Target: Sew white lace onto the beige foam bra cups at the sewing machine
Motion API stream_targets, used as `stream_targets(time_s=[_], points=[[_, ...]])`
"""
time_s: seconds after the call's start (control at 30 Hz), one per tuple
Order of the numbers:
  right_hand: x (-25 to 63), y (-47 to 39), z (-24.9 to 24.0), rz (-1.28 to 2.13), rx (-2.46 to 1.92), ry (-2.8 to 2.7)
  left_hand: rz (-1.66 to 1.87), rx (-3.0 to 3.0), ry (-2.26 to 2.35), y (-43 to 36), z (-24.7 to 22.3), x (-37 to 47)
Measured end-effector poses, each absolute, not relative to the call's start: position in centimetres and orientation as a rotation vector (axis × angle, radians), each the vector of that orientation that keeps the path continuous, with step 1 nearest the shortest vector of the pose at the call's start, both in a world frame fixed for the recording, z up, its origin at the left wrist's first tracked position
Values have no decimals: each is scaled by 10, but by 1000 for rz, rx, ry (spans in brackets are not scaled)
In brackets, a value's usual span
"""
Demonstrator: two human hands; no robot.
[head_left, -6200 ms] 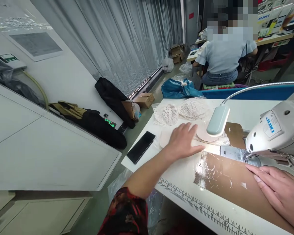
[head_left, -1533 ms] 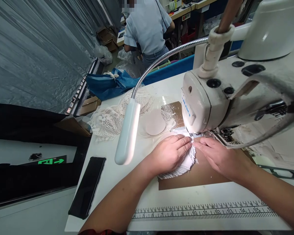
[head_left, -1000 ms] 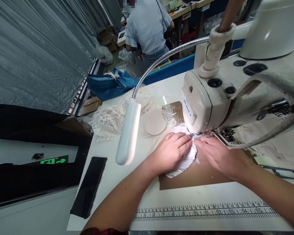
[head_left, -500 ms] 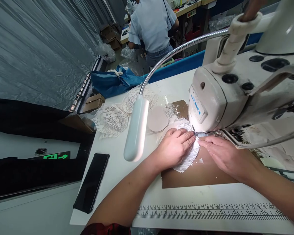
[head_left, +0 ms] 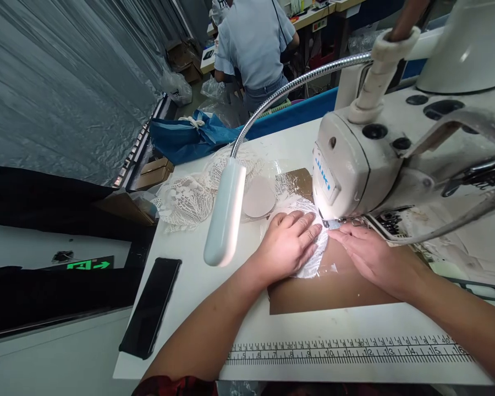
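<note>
A white lace piece (head_left: 315, 264) lies under the sewing machine head (head_left: 342, 165), on a brown sheet (head_left: 305, 297). My left hand (head_left: 286, 245) rests flat on the lace, fingers stretched towards the presser foot (head_left: 325, 223). On the other side, my right hand (head_left: 369, 253) has its fingers drawn together, with the tips at the lace edge close to the foot. The needle itself is too small to make out. Beyond my left hand, part of the lace reaches up beside the machine head.
A lamp (head_left: 226, 214) on a bendy neck hangs left of my hands. Behind it are lace pieces (head_left: 185, 201) and a pale round disc (head_left: 259, 197). A phone (head_left: 150, 308) lies at the left, a printed ruler (head_left: 346, 352) along the front. Another person (head_left: 251, 44) sits beyond.
The lace has turned and shifted a little under my left hand, its lower tip now higher. Both hands stay near the presser foot. The whole view has moved slightly.
</note>
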State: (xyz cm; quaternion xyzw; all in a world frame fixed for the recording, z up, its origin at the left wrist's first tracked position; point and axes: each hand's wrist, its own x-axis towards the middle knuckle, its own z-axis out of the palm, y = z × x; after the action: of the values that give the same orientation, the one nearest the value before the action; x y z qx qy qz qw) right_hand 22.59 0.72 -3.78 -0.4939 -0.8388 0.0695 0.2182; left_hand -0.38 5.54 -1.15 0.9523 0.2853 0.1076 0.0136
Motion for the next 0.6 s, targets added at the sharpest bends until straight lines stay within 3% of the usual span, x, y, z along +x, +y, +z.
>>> stream_targets(time_s=[0.23, 0.6], points=[[230, 1, -45, 138, -1390, -2299, 361, 2844, 656, 51, -5, -9], [233, -3, -51, 135, -1344, -2325, 373, 2773, 793, 49, -6, -7]])
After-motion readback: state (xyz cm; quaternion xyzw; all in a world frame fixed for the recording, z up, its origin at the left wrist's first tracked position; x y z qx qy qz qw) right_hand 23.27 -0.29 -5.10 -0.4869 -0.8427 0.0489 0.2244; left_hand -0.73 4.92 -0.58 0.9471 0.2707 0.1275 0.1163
